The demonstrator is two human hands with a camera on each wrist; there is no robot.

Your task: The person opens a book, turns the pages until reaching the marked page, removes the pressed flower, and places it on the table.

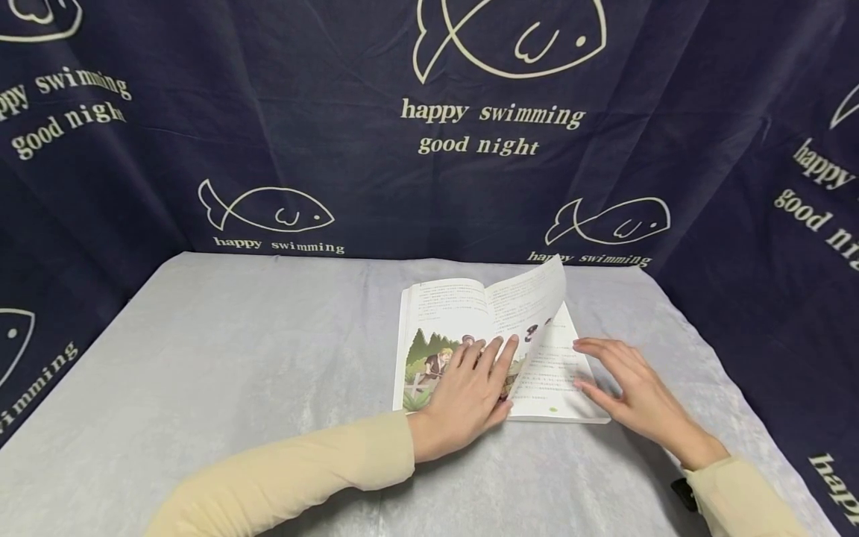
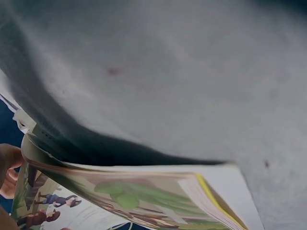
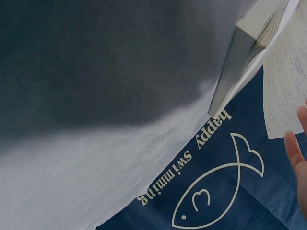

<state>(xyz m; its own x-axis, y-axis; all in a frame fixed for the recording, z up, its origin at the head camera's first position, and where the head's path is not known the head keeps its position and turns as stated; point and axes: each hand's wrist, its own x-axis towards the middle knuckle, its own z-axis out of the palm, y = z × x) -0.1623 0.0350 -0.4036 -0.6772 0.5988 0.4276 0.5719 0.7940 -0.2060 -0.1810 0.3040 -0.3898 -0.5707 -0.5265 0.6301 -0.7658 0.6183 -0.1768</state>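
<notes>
An illustrated book [image 1: 446, 298] lies spread on the table, with printed text and coloured pictures of figures and trees. My left hand [image 1: 473, 384] rests across its middle, fingers spread over the pictures near the spine. One page [image 1: 530, 294] stands lifted and slanted between the two halves. Beside the book's right edge is my right hand [image 1: 627, 384], thumb and fingers apart with nothing between them. In the left wrist view, the book's pictured pages [image 2: 144, 191] bend along the bottom. The right wrist view shows the thick page block [image 3: 240, 62] and part of the right hand [image 3: 300, 158].
A grey cloth [image 1: 268, 358] covers the table. Dark blue curtains [image 1: 376, 179] with white fish outlines and lettering hang behind it and at both sides. A black object [image 1: 684, 494] sits at the right cuff.
</notes>
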